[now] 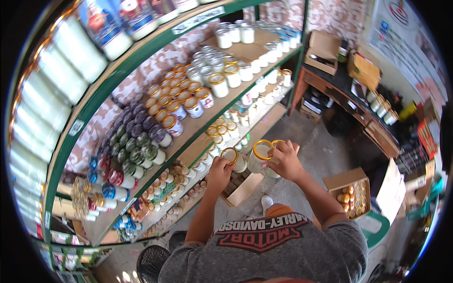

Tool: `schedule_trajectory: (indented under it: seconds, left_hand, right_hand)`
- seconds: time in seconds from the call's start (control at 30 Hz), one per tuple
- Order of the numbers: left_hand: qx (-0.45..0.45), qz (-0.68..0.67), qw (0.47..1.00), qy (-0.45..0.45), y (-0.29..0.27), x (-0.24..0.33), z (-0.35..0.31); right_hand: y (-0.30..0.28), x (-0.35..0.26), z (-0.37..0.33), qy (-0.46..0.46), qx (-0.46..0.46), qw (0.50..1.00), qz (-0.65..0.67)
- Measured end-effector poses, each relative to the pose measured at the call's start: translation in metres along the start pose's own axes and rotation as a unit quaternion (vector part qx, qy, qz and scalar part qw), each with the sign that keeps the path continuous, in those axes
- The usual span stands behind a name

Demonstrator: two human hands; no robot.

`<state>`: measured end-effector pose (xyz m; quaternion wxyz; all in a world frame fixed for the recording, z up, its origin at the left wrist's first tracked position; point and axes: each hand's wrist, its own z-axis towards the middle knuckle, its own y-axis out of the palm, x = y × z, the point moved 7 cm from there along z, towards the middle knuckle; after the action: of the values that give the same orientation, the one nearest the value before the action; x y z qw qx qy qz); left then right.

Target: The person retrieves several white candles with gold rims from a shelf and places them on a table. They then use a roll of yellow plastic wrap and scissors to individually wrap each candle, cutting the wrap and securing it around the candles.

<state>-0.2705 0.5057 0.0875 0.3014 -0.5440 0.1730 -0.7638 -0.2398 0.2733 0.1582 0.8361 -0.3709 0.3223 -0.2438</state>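
Observation:
In front of my body, my left hand [220, 174] is closed on the gold rim of a glass jar [240, 163] that looks whitish inside. My right hand [286, 161] pinches the rim of a second gold-rimmed glass jar [257, 162], held tilted close beside the first. Another gold-rimmed jar [272, 171] shows partly behind the right fingers, seemingly in the same grip. Beneath the jars an open cardboard box [247, 189] sits low down, with brownish divided contents partly hidden by my left hand and the jars.
On the left, a green-framed shelf [198, 123] carries rows of filled jars with gold, purple, green and silver tops. At right, a box of gold-topped jars [357, 197] rests by a green chair [377, 231]. A dark desk [343, 96] holds boxes and jars. A black fan [152, 264] stands lower left.

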Motion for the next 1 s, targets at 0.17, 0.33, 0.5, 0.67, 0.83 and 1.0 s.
schedule_trajectory:
  seconds: [0.17, 0.33, 0.5, 0.67, 0.83, 1.0]
  left_hand:
    - [-0.036, -0.037, 0.998, 0.044, 0.049, 0.027, 0.026]
    - [-0.096, -0.062, 0.99, 0.085, 0.119, 0.074, 0.081]
    - [-0.125, -0.067, 0.976, 0.162, 0.213, 0.112, 0.153]
    - [-0.169, -0.113, 0.958, 0.202, 0.303, 0.188, 0.216]
    - [-0.231, -0.198, 0.93, 0.207, 0.406, 0.237, 0.273]
    - [-0.33, -0.186, 0.885, 0.272, 0.522, 0.289, 0.334]
  right_hand:
    - [-0.033, 0.05, -0.028, 0.078, 0.043, 0.995, -0.046]
    - [-0.077, 0.118, -0.04, 0.127, 0.073, 0.986, -0.085]
    - [-0.124, 0.207, -0.044, 0.146, 0.096, 0.978, -0.118]
    - [-0.175, 0.297, -0.054, 0.188, 0.102, 0.966, -0.149]
    - [-0.224, 0.378, -0.068, 0.256, 0.119, 0.942, -0.18]
    - [-0.266, 0.465, -0.083, 0.33, 0.144, 0.906, -0.222]
